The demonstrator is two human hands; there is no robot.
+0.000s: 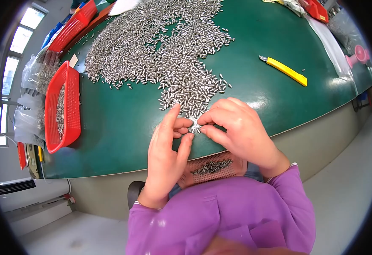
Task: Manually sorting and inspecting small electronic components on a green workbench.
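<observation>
While left hand [164,148] and right hand [240,127] face each other at near edge of tabletop [118,136], small metal parts [196,129] lie between fingertips, at tip of pile [152,51]; fingers half-curled, cannot tell whether gripping; hands probably flank parts to keep few together; nearest parts' long axes fan roughly toward person; pile's point every way.

Metal pieces [164,57] lie across a green tabletop [258,38].
</observation>
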